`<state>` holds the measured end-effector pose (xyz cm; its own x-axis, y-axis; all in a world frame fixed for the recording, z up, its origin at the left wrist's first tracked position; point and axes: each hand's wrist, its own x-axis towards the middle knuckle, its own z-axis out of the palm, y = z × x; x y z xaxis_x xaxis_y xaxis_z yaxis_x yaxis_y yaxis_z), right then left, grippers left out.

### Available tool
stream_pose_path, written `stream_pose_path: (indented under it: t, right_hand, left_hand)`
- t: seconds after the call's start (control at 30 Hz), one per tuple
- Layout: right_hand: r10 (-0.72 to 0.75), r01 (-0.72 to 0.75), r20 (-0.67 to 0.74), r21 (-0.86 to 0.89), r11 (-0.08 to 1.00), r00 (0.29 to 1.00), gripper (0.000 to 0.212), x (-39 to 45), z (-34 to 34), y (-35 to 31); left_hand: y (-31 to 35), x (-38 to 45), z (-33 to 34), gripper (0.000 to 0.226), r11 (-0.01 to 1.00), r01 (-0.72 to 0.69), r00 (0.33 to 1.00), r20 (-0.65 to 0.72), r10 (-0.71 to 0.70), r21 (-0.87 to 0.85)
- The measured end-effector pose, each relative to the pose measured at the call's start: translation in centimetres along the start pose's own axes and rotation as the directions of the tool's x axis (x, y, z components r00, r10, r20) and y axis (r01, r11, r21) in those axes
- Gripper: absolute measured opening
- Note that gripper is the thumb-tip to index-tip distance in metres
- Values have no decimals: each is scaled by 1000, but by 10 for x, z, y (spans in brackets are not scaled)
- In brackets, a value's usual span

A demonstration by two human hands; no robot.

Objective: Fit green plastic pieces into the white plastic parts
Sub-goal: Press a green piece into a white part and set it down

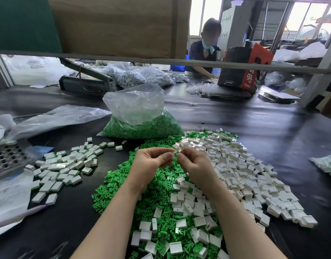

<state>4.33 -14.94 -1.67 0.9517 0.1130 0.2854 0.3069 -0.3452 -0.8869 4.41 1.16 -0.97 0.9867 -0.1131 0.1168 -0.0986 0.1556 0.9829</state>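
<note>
Your curled fingers hide any green piece. Your left hand (153,159) pinches a white part (172,156); your right hand (193,160) closes beside it, contents unclear, above the green pile (157,195).

A red and black box (244,69) beyond the green bag (142,122) bears large white Chinese characters and small white print, all too blurred to read.

Both hands meet above a green pile (153,186) on the dark desk (273,131). The left hand (151,161) pinches a white part (171,156); the right hand (192,161) curls its fingers (181,157) just beside it. White parts (254,174) spread right, a bag of green pieces (142,126) sits far.
</note>
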Motion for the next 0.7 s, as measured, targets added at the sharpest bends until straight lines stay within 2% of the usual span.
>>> stream_pose_path:
  t: [0.4,0.57,0.7]
  right_hand:
    - [-12,14,94,-19,1000,995,22,-2,-2,-4]
    - [52,-48,115,-39,998,992,33,-3,0,-4]
    - [71,-65,128,-47,997,989,32,-3,-1,-5]
  left_hand:
    - [0,2,-4,11,997,-34,999,24,32,64]
    - [0,1,-1,14,997,-28,999,30,26,76]
    - [-2,0,3,14,998,-15,1000,15,14,60]
